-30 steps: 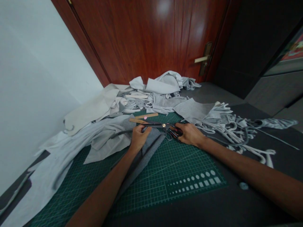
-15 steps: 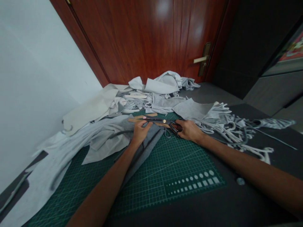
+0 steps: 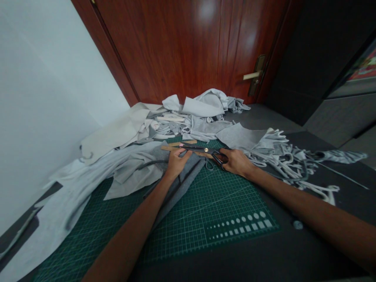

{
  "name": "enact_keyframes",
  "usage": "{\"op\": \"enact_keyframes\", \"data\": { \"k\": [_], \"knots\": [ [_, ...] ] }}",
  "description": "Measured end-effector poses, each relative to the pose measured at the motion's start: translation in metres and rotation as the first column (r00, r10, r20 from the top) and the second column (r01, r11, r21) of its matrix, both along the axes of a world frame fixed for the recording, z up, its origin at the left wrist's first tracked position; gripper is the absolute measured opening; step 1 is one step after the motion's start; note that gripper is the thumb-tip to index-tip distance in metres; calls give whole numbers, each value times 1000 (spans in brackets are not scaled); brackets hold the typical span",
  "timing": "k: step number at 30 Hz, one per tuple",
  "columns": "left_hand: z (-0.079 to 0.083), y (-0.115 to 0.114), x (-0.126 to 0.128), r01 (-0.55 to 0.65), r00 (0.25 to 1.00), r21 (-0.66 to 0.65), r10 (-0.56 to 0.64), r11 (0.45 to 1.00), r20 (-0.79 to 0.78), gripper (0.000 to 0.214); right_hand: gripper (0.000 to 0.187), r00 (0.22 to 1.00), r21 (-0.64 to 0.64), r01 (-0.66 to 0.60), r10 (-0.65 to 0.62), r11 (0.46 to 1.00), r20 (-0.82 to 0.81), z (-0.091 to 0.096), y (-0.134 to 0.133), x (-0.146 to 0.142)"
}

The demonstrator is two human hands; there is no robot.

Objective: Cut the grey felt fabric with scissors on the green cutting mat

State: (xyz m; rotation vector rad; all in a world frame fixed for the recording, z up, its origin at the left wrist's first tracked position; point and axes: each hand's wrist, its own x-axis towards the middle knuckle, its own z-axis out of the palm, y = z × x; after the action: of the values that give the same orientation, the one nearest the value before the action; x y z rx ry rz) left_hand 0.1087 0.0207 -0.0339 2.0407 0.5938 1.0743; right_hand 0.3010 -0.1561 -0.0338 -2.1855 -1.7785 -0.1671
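Black-handled scissors (image 3: 206,150) with a brass-coloured pivot point left above the green cutting mat. Their looped handles are in my right hand (image 3: 237,162), fingers wrapped round them. My left hand (image 3: 177,163) is closed in a pinch by the blades, at the top edge of a dark grey piece of fabric (image 3: 183,188). How far the blades bite into that fabric cannot be made out. Thin wooden strips (image 3: 170,148) lie under and beside the blades. A small dark loop of cord (image 3: 209,165) rests on the mat below the handles.
The gridded cutting mat (image 3: 223,199) covers a dark table (image 3: 223,258). Light grey fabric (image 3: 70,203) stretches along the left. Scraps (image 3: 205,103) are heaped at the back, cut strips (image 3: 282,156) at the right. Behind stands a wooden door (image 3: 176,47), with a white wall (image 3: 44,70) at left.
The whole view has shifted slightly. Both hands and the scissors keep nearly the same place over the mat; no clear change in either grip shows.
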Motion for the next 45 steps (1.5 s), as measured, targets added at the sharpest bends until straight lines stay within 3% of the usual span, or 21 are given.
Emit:
{"op": "enact_keyframes", "data": {
  "k": [21, 24, 26, 28, 29, 31, 33, 34, 36, 38, 40, 43, 45],
  "knots": [
    [-3, 2, 0, 6, 1000, -8, -6, 1000, -17, 15, 18, 999, 22, -15, 16, 1000, -41, -4, -5, -1],
    [-2, 2, 0, 9, 1000, -36, -10, 999, -28, 16, 17, 996, 66, -15, 21, 998, -90, -5, -5, -1],
    [-1, 2, 0, 21, 999, -32, -22, 999, -24, 18, 22, 975, 113, -13, 38, 993, -220, -5, -3, -2],
    [0, 1, 0, 43, 999, -15, -43, 999, -14, 21, 32, 864, 169, -6, 90, 986, -495, -3, 0, -4],
    [1, 1, 0, 53, 999, -9, -53, 999, -9, 23, 37, 736, 202, 1, 136, 979, -663, -1, 2, -4],
    [2, 0, 1, 65, 998, -10, -65, 998, -4, 25, 43, 286, 248, -6, 239, 969, -928, 4, 5, -5],
    [2, 0, 1, 67, 998, -15, -67, 998, -1, 26, 39, -181, 333, -34, 322, 942, -929, 7, 6, -3],
    [2, 0, 1, 69, 998, -16, -69, 997, 1, 26, 35, -349, 373, -24, 342, 928, -873, 8, 6, 0],
    [1, 1, 0, 82, 997, -14, -82, 997, 0, 26, 31, -563, 393, -1, 325, 919, -760, 6, 3, 7],
    [0, 2, 0, 95, 995, -11, -95, 995, -10, 26, 30, -675, 387, 12, 293, 922, -677, 3, 0, 13],
    [-2, 3, 0, 104, 994, -10, -105, 994, -20, 26, 29, -714, 405, 38, 308, 914, -629, 0, -1, 16],
    [-3, 4, 0, 116, 993, -20, -117, 993, -31, 27, 30, -669, 423, -27, 298, 905, -681, -2, 0, 13],
    [-2, 4, 0, 120, 992, -29, -121, 992, -45, 27, 31, -562, 426, -95, 305, 900, -769, -3, 1, 7]
  ]
}}
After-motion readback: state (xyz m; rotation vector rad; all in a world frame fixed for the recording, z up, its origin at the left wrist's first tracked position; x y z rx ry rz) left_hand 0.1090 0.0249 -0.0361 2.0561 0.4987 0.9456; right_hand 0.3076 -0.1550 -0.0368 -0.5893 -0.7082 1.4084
